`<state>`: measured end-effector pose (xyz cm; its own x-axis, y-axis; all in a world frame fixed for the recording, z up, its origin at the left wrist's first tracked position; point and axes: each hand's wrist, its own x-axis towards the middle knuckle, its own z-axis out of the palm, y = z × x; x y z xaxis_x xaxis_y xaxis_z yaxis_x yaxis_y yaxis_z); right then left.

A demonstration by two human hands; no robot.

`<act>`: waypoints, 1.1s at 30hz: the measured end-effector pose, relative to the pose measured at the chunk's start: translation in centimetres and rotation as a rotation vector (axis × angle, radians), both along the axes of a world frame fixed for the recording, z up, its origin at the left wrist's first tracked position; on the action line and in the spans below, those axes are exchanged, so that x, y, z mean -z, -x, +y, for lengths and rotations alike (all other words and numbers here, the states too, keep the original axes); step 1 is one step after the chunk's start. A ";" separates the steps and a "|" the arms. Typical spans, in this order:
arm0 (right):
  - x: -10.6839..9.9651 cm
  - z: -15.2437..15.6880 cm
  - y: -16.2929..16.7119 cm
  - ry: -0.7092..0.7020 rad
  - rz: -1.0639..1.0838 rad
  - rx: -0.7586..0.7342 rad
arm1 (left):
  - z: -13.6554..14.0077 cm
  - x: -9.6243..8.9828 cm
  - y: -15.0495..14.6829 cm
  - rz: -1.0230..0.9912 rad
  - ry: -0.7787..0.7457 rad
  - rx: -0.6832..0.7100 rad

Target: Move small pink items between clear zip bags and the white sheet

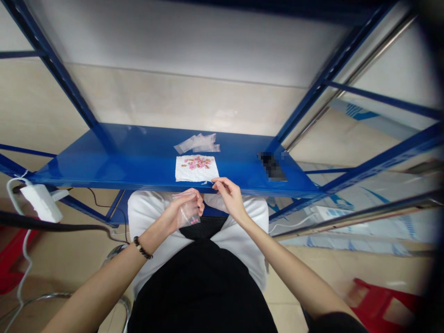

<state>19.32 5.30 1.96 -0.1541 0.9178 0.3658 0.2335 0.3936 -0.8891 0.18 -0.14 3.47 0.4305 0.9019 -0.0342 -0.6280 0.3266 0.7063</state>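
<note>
My left hand (185, 206) is closed on a small clear plastic bag (190, 213), held over my lap just in front of the shelf edge. A few pink bits lie at the bottom of the bag. Close to the right, my right hand (227, 192) has its thumb and fingertips pinched at the near right corner of a white paper sheet (185, 175); whether anything is between them is too small to tell. Small pink and brownish pieces (197, 163) are heaped on the paper. Behind it lie several flat clear plastic bags (199, 143).
The blue metal shelf (138, 162) has uprights on both sides. A dark, partly blurred-out object (273, 167) lies at its right end. A white power strip (41, 202) hangs with cables at the left. Red stools (381, 300) stand on the floor.
</note>
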 end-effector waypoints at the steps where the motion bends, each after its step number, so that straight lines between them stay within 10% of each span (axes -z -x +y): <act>1: -0.4 0.2 -0.1 -0.019 -0.025 0.031 | 0.0 0.0 0.0 -0.011 -0.002 -0.005; 14: -2.3 10.6 0.2 -0.261 -0.692 0.099 | 0.1 0.2 -0.1 -0.004 -0.031 -0.027; 21: -1.3 10.4 0.9 -0.448 -0.820 -0.019 | 0.3 0.2 -0.1 0.022 -0.023 -0.020; 33: -3.1 10.1 2.1 -0.374 -0.644 -0.055 | 0.5 1.5 0.0 0.215 -0.003 -0.023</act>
